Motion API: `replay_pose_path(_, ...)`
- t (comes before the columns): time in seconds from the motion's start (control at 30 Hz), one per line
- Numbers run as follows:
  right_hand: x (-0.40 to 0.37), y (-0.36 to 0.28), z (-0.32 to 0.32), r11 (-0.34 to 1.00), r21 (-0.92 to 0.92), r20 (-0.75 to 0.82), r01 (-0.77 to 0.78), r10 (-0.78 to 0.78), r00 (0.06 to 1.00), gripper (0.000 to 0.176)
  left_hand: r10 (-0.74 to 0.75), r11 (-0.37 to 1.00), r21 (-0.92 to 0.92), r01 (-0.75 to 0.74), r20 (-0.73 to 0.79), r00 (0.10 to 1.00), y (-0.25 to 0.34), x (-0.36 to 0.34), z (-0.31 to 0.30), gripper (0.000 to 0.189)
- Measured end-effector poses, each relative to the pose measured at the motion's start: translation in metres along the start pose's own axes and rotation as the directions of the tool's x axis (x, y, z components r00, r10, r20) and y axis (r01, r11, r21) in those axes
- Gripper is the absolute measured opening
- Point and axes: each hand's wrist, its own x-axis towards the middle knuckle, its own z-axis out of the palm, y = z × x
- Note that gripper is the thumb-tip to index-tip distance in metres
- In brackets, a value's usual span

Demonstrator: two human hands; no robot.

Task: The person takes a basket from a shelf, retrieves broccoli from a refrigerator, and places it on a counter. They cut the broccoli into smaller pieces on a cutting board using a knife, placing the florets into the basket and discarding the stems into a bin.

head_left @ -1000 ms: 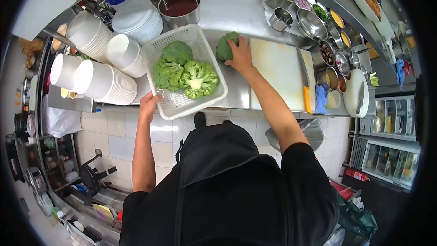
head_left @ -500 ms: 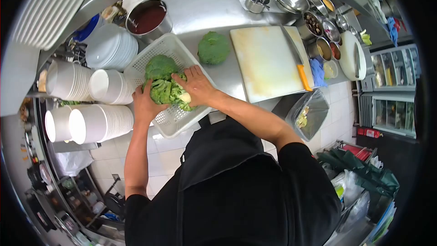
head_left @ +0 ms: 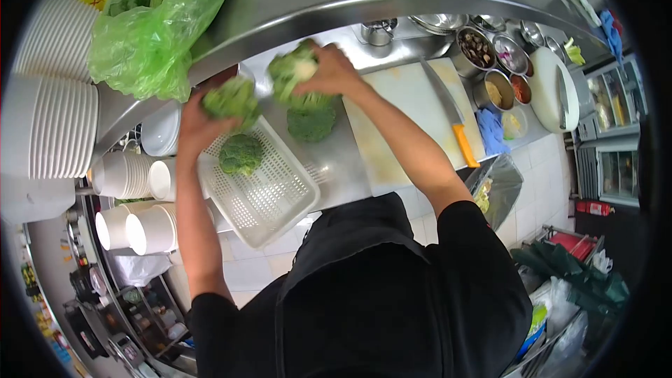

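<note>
My left hand (head_left: 196,126) grips a head of broccoli (head_left: 232,103), raised above the far end of a white perforated basket (head_left: 306,194). In my right hand (head_left: 334,71) is a second broccoli head (head_left: 288,78), its pale cut stem showing; motion blurs both hands a little. One more broccoli head (head_left: 240,155) lies in the basket, near its left side. Another whole broccoli head (head_left: 311,124) rests on the steel counter between the basket and the white cutting board (head_left: 392,108), below my right hand.
An orange-handled knife (head_left: 453,115) lies on the board's right side. A green plastic bag (head_left: 150,45) sits on the raised shelf at upper left. Stacked white bowls (head_left: 154,227) stand left of the basket. Pots of ingredients (head_left: 474,47) are at the right; a lined bin (head_left: 500,189) stands below.
Both hands have lifted two broccoli heads from the basket and moved them up and apart. The camera view has tilted, bringing the green bag and shelf into sight.
</note>
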Motion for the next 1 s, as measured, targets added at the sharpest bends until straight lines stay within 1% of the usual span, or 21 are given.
replay_pose_path(0.03, 0.018, 0.021, 0.008, 0.996, -0.043, -0.18, -0.072, 0.063, 0.982, 0.109, 0.06, 0.991, 0.116, -0.06, 0.004, 0.998, 0.029, 0.024, 0.025, 0.08)
replay_pose_path(0.07, 0.04, 0.05, 0.022, 0.988, -0.041, -0.28, -0.149, 0.132, 0.951, 0.11, 0.118, 0.959, 0.264, -0.101, -0.051, 0.992, 0.026, 0.046, 0.049, 0.08)
replay_pose_path(0.1, 0.048, 0.065, 0.028, 0.977, -0.046, -0.3, -0.206, 0.183, 0.936, 0.109, 0.187, 0.903, 0.409, -0.135, -0.092, 0.978, 0.012, 0.068, 0.075, 0.079)
replay_pose_path(0.13, 0.056, 0.08, 0.035, 0.964, -0.049, -0.318, -0.263, 0.235, 0.918, 0.108, 0.215, 0.943, 0.284, -0.172, -0.129, 0.968, -0.006, 0.089, 0.101, 0.081)
replay_pose_path(0.17, 0.059, 0.095, 0.048, 0.962, -0.065, -0.356, -0.264, 0.224, 0.907, 0.109, 0.235, 0.965, 0.155, -0.21, -0.167, 0.958, -0.019, 0.101, 0.123, 0.082)
replay_pose_path(0.2, 0.062, 0.111, 0.062, 0.961, -0.081, -0.392, -0.265, 0.214, 0.895, 0.109, 0.181, 0.958, 0.25, -0.139, -0.156, 0.971, -0.017, 0.103, 0.14, 0.083)
replay_pose_path(0.23, 0.061, 0.118, 0.07, 0.96, -0.078, -0.39, -0.27, 0.22, 0.894, 0.109, 0.121, 0.937, 0.342, -0.064, -0.148, 0.981, -0.018, 0.103, 0.154, 0.084)
replay_pose_path(0.27, 0.061, 0.125, 0.078, 0.964, -0.077, -0.38, -0.253, 0.206, 0.902, 0.11, 0.07, 0.925, 0.379, -0.032, -0.087, 0.994, -0.032, 0.107, 0.167, 0.088)
replay_pose_path(0.33, 0.052, 0.127, 0.079, 0.981, -0.085, -0.358, -0.172, 0.131, 0.924, 0.112, -0.038, 0.972, 0.232, 0.033, 0.016, 0.999, -0.034, 0.097, 0.165, 0.095)
replay_pose_path(0.4, 0.033, 0.126, 0.073, 0.98, -0.159, -0.419, -0.123, 0.045, 0.907, 0.107, -0.15, 0.989, 0.014, 0.15, 0.041, 0.988, -0.02, 0.073, 0.134, 0.098)
replay_pose_path(0.43, 0.023, 0.125, 0.068, 0.985, -0.142, -0.44, -0.097, 0.025, 0.898, 0.101, 0.01, 0.988, 0.153, 0.022, -0.208, 0.978, -0.073, 0.069, 0.137, 0.089)
replay_pose_path(0.5, -0.005, 0.122, 0.06, 0.996, -0.081, -0.458, -0.048, 0.006, 0.889, 0.091, 0.145, 0.978, 0.192, -0.086, -0.314, 0.938, -0.08, 0.027, 0.089, 0.08)
replay_pose_path(0.53, -0.02, 0.121, 0.062, 0.999, -0.049, -0.446, -0.023, -0.002, 0.895, 0.086, -0.023, 0.986, 0.156, 0.067, -0.268, 0.963, -0.079, -0.001, 0.066, 0.081)
replay_pose_path(0.6, -0.05, 0.123, 0.075, 1.0, 0.005, -0.413, 0.03, -0.026, 0.91, 0.076, -0.178, 0.963, 0.173, 0.208, -0.174, 0.968, -0.094, -0.044, 0.039, 0.083)
replay_pose_path(0.63, -0.065, 0.123, 0.086, 0.999, 0.02, -0.401, 0.044, -0.032, 0.915, 0.071, -0.173, 0.956, 0.217, 0.198, -0.129, 0.976, -0.105, -0.06, 0.036, 0.086)
replay_pose_path(0.7, -0.093, 0.12, 0.108, 0.998, 0.029, -0.383, 0.063, -0.047, 0.923, 0.063, -0.146, 0.92, 0.352, 0.171, -0.096, 0.985, -0.12, -0.081, 0.042, 0.09)
replay_pose_path(0.73, -0.107, 0.117, 0.119, 0.997, 0.023, -0.376, 0.069, -0.055, 0.925, 0.06, -0.127, 0.884, 0.438, 0.161, -0.106, 0.986, -0.115, -0.088, 0.052, 0.092)
replay_pose_path(0.83, -0.15, 0.106, 0.15, 0.996, -0.016, -0.328, 0.091, -0.092, 0.94, 0.055, -0.065, 0.899, 0.424, 0.113, -0.126, 0.99, -0.126, -0.098, 0.071, 0.097)
replay_pose_path(0.9, -0.18, 0.089, 0.16, 0.994, -0.024, -0.284, 0.102, -0.105, 0.953, 0.053, -0.004, 0.948, 0.314, 0.054, -0.158, 0.987, -0.134, -0.096, 0.071, 0.092)
replay_pose_path(0.97, -0.213, 0.072, 0.156, 0.997, 0.017, -0.254, 0.079, -0.072, 0.965, 0.05, 0.004, 0.966, 0.255, 0.029, -0.127, 0.992, -0.135, -0.09, 0.058, 0.083)
replay_pose_path(1.0, -0.227, 0.062, 0.15, 0.997, 0.059, -0.25, 0.054, -0.037, 0.967, 0.049, -0.029, 0.99, 0.132, 0.044, -0.111, 0.993, -0.15, -0.086, 0.052, 0.079)
